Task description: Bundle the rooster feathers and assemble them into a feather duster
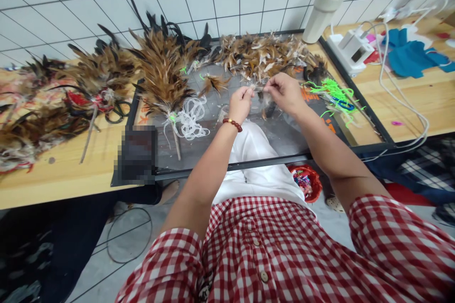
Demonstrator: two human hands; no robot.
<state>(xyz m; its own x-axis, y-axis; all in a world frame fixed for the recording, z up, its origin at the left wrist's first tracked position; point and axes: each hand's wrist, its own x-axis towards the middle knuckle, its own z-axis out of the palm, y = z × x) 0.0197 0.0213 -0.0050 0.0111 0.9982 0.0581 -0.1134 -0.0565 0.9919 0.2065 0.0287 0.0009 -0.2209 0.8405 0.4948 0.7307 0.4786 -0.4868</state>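
My left hand [241,102], with a bead bracelet on the wrist, and my right hand [284,92] meet above a glass panel [284,137]. Both are closed in a pinch on a small bunch of feathers [259,89] held between them. A heap of loose brown feathers [263,54] lies just beyond my hands. A bound brown feather duster [161,73] with a coil of white string [190,118] lies to the left of my left hand. Neon green cords [329,92] lie to the right of my right hand.
More finished feather dusters [53,99] lie on the wooden table [64,175] at left, with black scissors [119,111]. A white bottle [324,9], a power strip [350,49] with cables and blue cloth [408,57] sit at back right. A red basket [305,182] stands on the floor.
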